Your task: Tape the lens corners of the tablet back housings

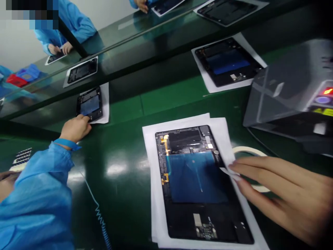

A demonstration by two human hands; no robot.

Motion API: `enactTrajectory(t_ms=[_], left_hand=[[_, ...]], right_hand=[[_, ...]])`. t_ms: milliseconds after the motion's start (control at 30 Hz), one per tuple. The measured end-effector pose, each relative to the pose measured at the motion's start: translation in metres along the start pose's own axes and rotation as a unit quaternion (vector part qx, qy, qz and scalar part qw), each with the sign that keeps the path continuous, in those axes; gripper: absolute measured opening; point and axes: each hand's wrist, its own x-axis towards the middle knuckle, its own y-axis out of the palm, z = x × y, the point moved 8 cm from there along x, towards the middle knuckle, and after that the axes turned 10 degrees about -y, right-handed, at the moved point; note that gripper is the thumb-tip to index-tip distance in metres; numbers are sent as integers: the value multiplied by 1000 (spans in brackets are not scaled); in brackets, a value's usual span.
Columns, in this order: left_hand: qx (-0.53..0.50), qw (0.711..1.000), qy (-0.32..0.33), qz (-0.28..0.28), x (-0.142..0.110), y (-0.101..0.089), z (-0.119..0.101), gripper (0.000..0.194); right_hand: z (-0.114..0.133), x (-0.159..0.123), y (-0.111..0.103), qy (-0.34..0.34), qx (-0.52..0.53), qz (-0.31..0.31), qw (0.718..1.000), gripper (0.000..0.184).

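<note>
An opened tablet (194,177) lies on white paper sheets (161,225) in front of me, its blue battery (197,180) and gold flex cable (166,149) exposed. My right hand (281,191) is at the tablet's right edge, pinching a small pointed white strip (230,173) between thumb and fingers. The strip's tip lies over the tablet's edge. Far to the left, my left hand (75,128), in a blue sleeve and wrist strap (67,143), has its fingers closed on the near end of another opened tablet (90,104). Some of its fingertips are hidden.
A grey machine (283,90) with a red lit display stands at right. A cream ring (249,150) shows behind my right hand. Another opened tablet (226,62) lies further back. A blue coiled cord (100,218) crosses the green bench. Co-workers in blue sleeves (78,21) sit beyond a glossy panel.
</note>
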Motion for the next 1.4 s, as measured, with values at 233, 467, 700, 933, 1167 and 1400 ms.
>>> enactTrajectory(t_ms=[233,467,700,933,1167,1400], left_hand=[[51,964,166,-201,-104,-24,-104,11],[-85,951,223,-196,-167,16,-146,12],[-116,954,226,-157,-161,23,-141,15],[-110,954,228,-158,-166,26,-143,17],[-88,947,239,-195,-164,20,-145,18],[-113,921,197,-317,-156,-27,-141,16]], right_hand=[[23,108,62,-73,-46,-16,996,9],[14,112,94,-94,-50,-3,994,7],[15,108,95,-93,-30,35,995,13],[16,108,101,-108,-53,58,991,8],[33,111,108,-160,-130,135,969,18],[55,101,106,-189,-128,163,960,39]])
